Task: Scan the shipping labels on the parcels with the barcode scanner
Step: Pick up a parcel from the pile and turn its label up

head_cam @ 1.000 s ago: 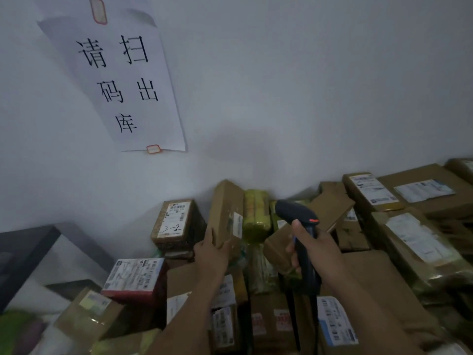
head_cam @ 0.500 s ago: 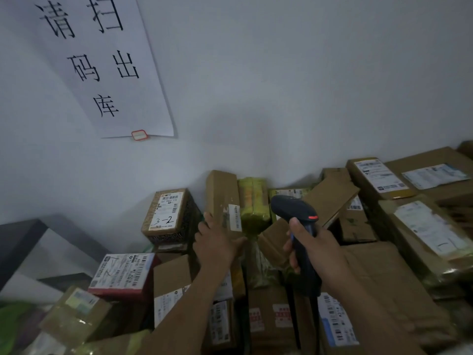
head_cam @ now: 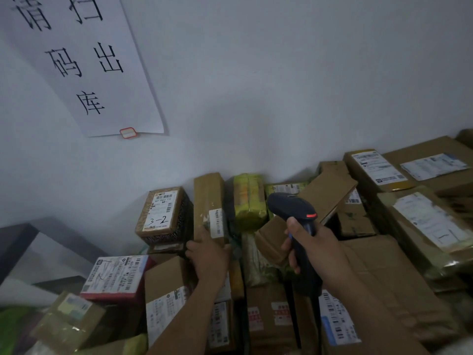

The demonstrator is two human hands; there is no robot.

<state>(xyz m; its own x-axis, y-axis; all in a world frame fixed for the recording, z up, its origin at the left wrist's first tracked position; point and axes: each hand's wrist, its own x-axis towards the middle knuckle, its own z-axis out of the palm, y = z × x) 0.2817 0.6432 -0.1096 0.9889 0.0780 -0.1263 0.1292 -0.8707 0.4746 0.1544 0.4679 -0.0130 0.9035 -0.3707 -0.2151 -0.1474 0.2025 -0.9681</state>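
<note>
Left hand (head_cam: 208,252) has slid lower on the upright box (head_cam: 208,198), still gripping it; side label (head_cam: 217,224) now exposed. Right hand (head_cam: 314,249) is clamped on the scanner (head_cam: 291,208). Scan looks imminent.

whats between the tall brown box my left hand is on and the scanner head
In the head view, a yellow-green wrapped parcel stands between the upright brown box and the head of the barcode scanner.
</note>
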